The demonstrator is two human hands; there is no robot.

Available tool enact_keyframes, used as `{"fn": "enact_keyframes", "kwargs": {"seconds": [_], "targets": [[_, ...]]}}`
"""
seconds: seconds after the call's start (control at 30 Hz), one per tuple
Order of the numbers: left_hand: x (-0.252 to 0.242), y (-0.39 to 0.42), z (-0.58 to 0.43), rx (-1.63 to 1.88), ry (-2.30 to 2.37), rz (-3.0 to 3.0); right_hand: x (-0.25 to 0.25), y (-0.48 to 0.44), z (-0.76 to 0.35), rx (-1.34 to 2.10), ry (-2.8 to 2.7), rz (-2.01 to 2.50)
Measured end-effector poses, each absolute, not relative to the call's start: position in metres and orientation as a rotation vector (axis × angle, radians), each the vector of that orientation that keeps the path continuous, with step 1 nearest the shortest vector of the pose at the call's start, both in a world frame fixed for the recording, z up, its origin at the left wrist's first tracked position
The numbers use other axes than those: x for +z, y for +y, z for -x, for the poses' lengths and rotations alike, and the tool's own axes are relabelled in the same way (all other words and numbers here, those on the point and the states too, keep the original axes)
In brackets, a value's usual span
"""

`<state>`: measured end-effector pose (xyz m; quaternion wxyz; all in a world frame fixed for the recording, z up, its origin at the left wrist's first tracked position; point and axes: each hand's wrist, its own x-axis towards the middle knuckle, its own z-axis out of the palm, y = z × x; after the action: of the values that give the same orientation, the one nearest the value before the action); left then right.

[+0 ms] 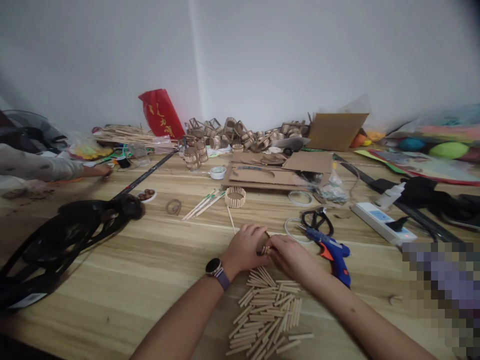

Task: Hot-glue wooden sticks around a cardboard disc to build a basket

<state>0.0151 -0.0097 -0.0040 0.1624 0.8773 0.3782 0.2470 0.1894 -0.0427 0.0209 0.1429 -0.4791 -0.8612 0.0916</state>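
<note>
Hands: 1 left hand (243, 250), 1 right hand (290, 254). Glue gun (336, 250): 1. Scissors (318, 219): 1 pair. Power strip (375, 220): 1. Red bag (162, 115): 1. Watch (213, 267): 1. Standing stick-walled ring (235, 203): 1. Short sticks (264, 315): dozens, overlapping, no exact count. Piled baskets (245, 137): over ten, likewise.

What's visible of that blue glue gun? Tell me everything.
The glue gun has a blue, plastic-looking body and handle, an orange trigger and a narrow tip. It lies on its side on the wooden table, to the right of the right hand, tip toward the far left, handle toward the viewer. Nobody holds it.
</note>
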Motion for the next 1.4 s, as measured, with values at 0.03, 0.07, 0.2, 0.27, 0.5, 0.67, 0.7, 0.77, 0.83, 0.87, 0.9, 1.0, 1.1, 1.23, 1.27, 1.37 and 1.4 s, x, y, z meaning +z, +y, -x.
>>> {"fn": "enact_keyframes", "kwargs": {"seconds": [0.03,0.07,0.2,0.27,0.5,0.67,0.7,0.77,0.83,0.87,0.9,1.0,1.1,1.23,1.27,1.37,1.4], "targets": [[-0.005,-0.009,-0.015,0.710,1.075,-2.496,0.021,-0.043,-0.189,0.263,-2.488,1.377],[-0.005,-0.009,-0.015,0.715,1.070,-2.490,0.022,-0.043,-0.189,0.261,-2.495,1.374],[-0.005,-0.008,-0.014,0.732,1.048,-2.485,0.022,-0.043,-0.188,0.227,-2.510,1.406],[-0.006,-0.008,-0.014,0.734,1.050,-2.489,0.021,-0.043,-0.187,0.195,-2.519,1.430],[-0.008,-0.007,-0.014,0.737,1.048,-2.497,0.019,-0.043,-0.188,0.165,-2.526,1.418],[-0.007,-0.008,-0.014,0.745,1.055,-2.489,0.018,-0.044,-0.188,0.104,-2.529,1.387],[-0.007,-0.008,-0.014,0.743,1.057,-2.489,0.018,-0.044,-0.188,0.079,-2.536,1.389],[-0.006,-0.008,-0.014,0.734,1.062,-2.490,0.016,-0.044,-0.189,0.053,-2.551,1.392],[-0.006,-0.007,-0.014,0.723,1.064,-2.490,0.015,-0.044,-0.189,0.071,-2.550,1.386],[-0.006,-0.007,-0.014,0.724,1.062,-2.491,0.016,-0.045,-0.190,0.093,-2.541,1.374],[-0.007,-0.006,-0.014,0.729,1.059,-2.493,0.016,-0.045,-0.190,0.118,-2.522,1.359],[-0.007,-0.006,-0.015,0.749,1.038,-2.507,0.025,-0.046,-0.194,0.158,-2.414,1.324],[-0.008,-0.006,-0.015,0.747,1.053,-2.520,0.042,-0.047,-0.204,0.121,-2.277,1.354],[-0.008,-0.008,-0.015,0.753,1.098,-2.512,0.060,-0.051,-0.233,0.068,-2.146,1.655],[-0.008,-0.008,-0.015,0.754,1.098,-2.510,0.061,-0.053,-0.243,0.054,-2.120,1.801],[-0.007,-0.008,-0.015,0.756,1.093,-2.510,0.056,-0.062,-0.270,0.006,-2.058,2.188],[-0.007,-0.008,-0.015,0.758,1.089,-2.513,0.053,-0.065,-0.277,0.000,-2.027,2.276]]}}
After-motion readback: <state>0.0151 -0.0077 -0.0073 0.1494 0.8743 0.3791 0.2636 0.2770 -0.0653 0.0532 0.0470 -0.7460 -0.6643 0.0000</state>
